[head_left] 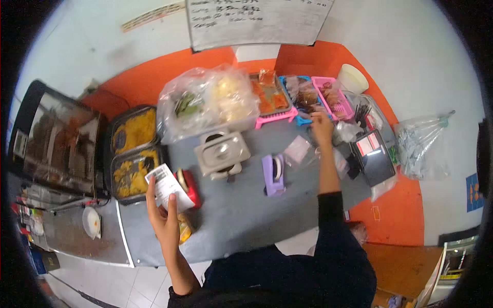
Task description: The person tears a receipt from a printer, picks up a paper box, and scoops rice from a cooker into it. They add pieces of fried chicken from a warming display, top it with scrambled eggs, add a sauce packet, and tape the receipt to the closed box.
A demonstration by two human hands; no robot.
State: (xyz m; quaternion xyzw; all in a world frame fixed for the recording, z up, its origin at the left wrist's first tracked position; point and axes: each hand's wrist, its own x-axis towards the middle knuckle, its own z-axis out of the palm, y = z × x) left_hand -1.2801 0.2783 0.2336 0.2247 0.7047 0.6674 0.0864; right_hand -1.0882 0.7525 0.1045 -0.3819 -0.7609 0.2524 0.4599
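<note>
My left hand (pixel 165 223) grips a white printed paper slip (pixel 168 189) between thumb and fingers. Behind the slip stands a red tape dispenser (pixel 191 189), and a yellow-filled packet (pixel 184 228) lies partly hidden by the hand. My right hand (pixel 322 131) reaches to the front of a blue basket (pixel 303 121) of sauce-like packets (pixel 304 96). Its fingers are curled together at the basket's edge; what they pinch, if anything, is too small to make out. Below it lies a pale pink packet (pixel 298 149).
Two black trays of yellow food (pixel 134 131) stand left, beside a glass-fronted display cabinet (pixel 56 138). A lidded steel container (pixel 222 153) and purple tape dispenser (pixel 273 175) occupy the middle. Behind are a plastic-covered bin (pixel 205 102) and pink basket (pixel 336 97); a tablet (pixel 374 158) stands right.
</note>
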